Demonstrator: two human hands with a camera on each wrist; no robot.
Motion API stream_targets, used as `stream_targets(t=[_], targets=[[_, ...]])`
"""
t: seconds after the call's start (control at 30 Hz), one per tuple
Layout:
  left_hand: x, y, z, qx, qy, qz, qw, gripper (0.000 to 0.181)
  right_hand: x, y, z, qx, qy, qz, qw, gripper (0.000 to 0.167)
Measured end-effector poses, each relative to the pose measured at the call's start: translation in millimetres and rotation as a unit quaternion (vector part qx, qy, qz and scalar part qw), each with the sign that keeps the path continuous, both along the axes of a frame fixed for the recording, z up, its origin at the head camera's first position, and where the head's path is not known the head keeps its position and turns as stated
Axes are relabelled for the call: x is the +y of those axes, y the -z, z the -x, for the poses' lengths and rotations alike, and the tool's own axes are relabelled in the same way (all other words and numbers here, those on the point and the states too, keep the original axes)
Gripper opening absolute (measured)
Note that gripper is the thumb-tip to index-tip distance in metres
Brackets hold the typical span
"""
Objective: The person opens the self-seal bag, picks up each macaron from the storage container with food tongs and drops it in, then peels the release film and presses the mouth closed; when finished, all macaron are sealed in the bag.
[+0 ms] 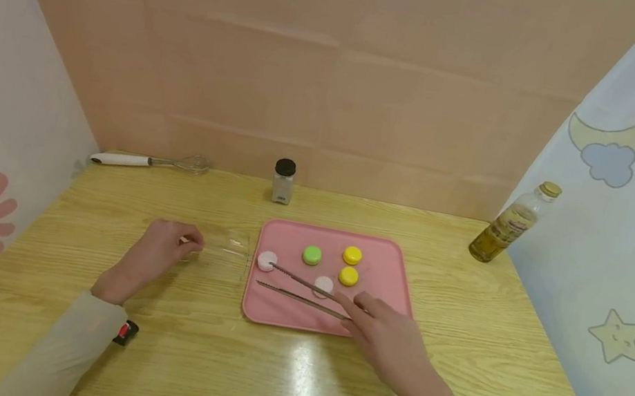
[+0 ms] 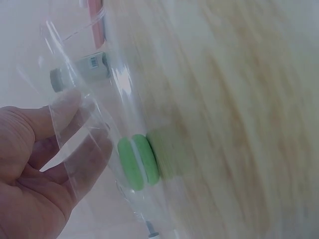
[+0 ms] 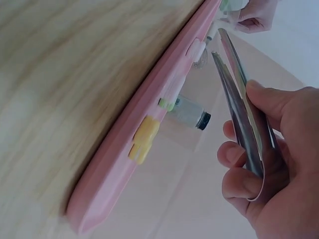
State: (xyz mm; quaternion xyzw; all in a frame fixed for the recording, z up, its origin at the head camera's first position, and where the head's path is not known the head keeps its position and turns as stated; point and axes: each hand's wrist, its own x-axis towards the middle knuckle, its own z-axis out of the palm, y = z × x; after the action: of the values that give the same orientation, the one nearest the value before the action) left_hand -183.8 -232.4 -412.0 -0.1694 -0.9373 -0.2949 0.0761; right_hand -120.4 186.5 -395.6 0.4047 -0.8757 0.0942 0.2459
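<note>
My left hand [image 1: 157, 250] pinches the edge of a clear plastic bag [image 1: 228, 247] left of the pink tray [image 1: 339, 233]. In the left wrist view a green macaron [image 2: 138, 162] shows through the film of that bag. Metal tongs [image 3: 242, 109] are gripped in my right hand [image 1: 394, 342], their tips slightly apart and holding nothing. The tongs reach leftward over the tray, raised above it in the right wrist view. On the tray lie two white macarons [image 1: 267, 260], a green macaron [image 1: 311, 255] and two yellow macarons [image 1: 348, 276]. The tongs partly cover one white macaron [image 1: 324, 286].
Behind the tray stands a small jar [image 1: 283, 182] with a black lid. A whisk [image 1: 134, 161] with a white handle lies along the back left edge. An oil bottle [image 1: 511, 223] stands at the back right. Walls enclose the wooden table [image 1: 236, 381] at the back and sides.
</note>
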Motion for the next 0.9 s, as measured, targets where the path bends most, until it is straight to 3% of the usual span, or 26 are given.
stream_targets(t=[0.07, 0.13, 0.37, 0.9], targets=[[-0.3, -0.2, -0.6, 0.001, 0.001, 0.002, 1.0, 0.004, 5.7, 0.4, -4.4, 0.009, 0.011, 0.002, 0.9999, 0.05], [-0.3, -0.4, -1.3, -0.001, 0.001, -0.002, 1.0, 0.004, 11.3, 0.9, -8.7, 0.014, 0.014, 0.008, 0.9998, 0.054], [-1.4, -1.3, -2.8, -0.006, 0.002, -0.009, 0.9999, 0.004, 34.8, 4.5, -27.9, -0.004, 0.035, 0.04, 0.9986, 0.049], [0.6, -3.5, -1.9, -0.007, 0.002, -0.005, 1.0, 0.005, 79.4, 6.4, -63.4, -0.019, 0.124, 0.023, 0.9919, 0.054]])
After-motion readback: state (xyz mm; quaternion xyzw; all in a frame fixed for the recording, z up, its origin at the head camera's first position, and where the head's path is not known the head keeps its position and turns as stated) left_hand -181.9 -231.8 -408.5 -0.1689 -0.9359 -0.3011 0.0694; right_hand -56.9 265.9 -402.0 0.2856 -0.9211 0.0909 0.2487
